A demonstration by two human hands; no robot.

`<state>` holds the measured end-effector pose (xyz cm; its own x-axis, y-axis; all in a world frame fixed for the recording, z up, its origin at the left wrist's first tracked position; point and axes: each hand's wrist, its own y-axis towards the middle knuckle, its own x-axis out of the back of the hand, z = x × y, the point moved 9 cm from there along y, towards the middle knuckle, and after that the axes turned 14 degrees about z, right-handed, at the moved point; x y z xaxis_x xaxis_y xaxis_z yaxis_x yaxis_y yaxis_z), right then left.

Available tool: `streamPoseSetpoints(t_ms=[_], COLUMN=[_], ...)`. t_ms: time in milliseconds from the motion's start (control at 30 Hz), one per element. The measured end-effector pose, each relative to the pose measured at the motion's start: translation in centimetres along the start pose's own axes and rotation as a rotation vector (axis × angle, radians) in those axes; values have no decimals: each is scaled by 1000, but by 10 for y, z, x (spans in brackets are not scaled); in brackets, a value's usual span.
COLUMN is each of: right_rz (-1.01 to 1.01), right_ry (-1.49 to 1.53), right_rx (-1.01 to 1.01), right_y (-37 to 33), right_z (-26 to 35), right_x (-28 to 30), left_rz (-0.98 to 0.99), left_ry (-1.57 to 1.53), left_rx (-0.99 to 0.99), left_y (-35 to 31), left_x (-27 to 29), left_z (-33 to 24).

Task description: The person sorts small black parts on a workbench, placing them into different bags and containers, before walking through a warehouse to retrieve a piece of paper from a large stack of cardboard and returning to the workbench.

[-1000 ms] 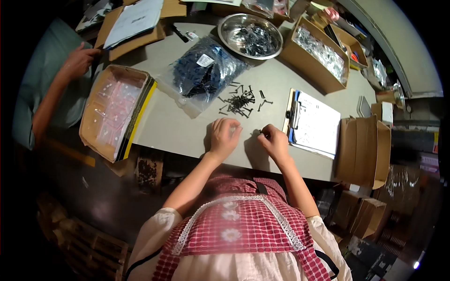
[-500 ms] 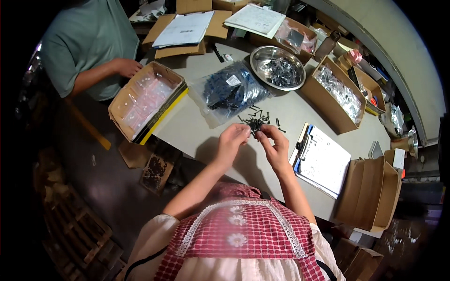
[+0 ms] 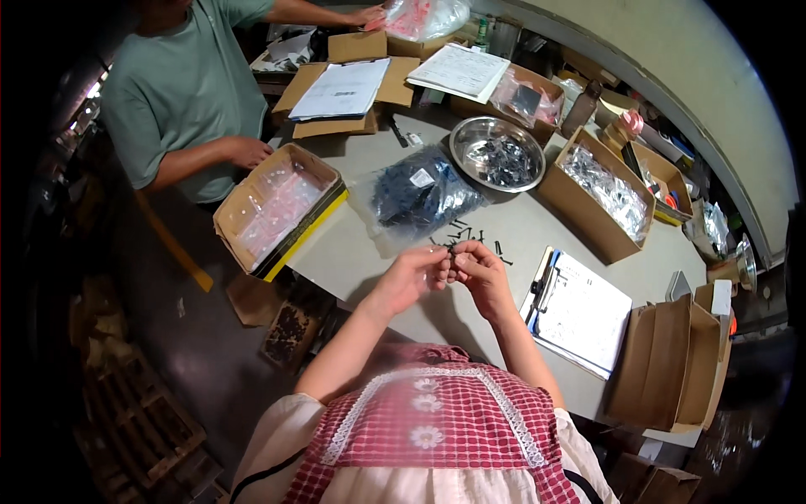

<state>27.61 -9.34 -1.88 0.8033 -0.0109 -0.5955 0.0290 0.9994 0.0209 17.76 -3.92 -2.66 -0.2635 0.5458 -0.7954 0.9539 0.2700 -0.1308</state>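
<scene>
Both of my hands meet at the near part of the table, fingertips almost touching. My left hand (image 3: 411, 279) is closed in a pinch, its fingertips at a small dark piece (image 3: 452, 250) that looks like a black screw. My right hand (image 3: 482, 275) is also closed, thumb and fingers pinching at the same dark piece. Just beyond the fingers lie several loose black screws (image 3: 499, 248), partly hidden by my hands. Past them rests a clear plastic bag (image 3: 420, 197) full of dark parts. A steel bowl (image 3: 457, 160) holding small clear-and-dark packets stands behind it.
Left stands an open carton (image 3: 306, 220) of pink-tinted bags, beside a person (image 3: 189, 101) in a green shirt. Clipboards with papers lie right (image 3: 585, 311) and at the back (image 3: 340, 88). Cardboard boxes (image 3: 588, 210) line the right side, one (image 3: 655, 361) near the table's edge.
My hands have drawn back slightly from the screws and come closer together. The person's other arm now reaches to a plastic bag at the back. The whole view has shifted a little.
</scene>
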Motion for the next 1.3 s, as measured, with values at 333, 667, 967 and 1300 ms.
streamPoseSetpoints(t_ms=[333, 667, 967, 1300], right_rz=[4, -5, -170, -235], right_ry=[51, 295, 274, 214], right_rx=[-92, -236, -201, -170], right_y=[12, -24, -44, -40], right_z=[1, -42, -44, -36], right_x=[7, 19, 34, 43], left_rz=[10, 67, -180, -53], left_ry=[-22, 2, 264, 641], left_rx=[88, 210, 9, -134], left_y=[11, 4, -15, -6], left_x=[13, 15, 40, 3], left_z=[3, 42, 40, 16])
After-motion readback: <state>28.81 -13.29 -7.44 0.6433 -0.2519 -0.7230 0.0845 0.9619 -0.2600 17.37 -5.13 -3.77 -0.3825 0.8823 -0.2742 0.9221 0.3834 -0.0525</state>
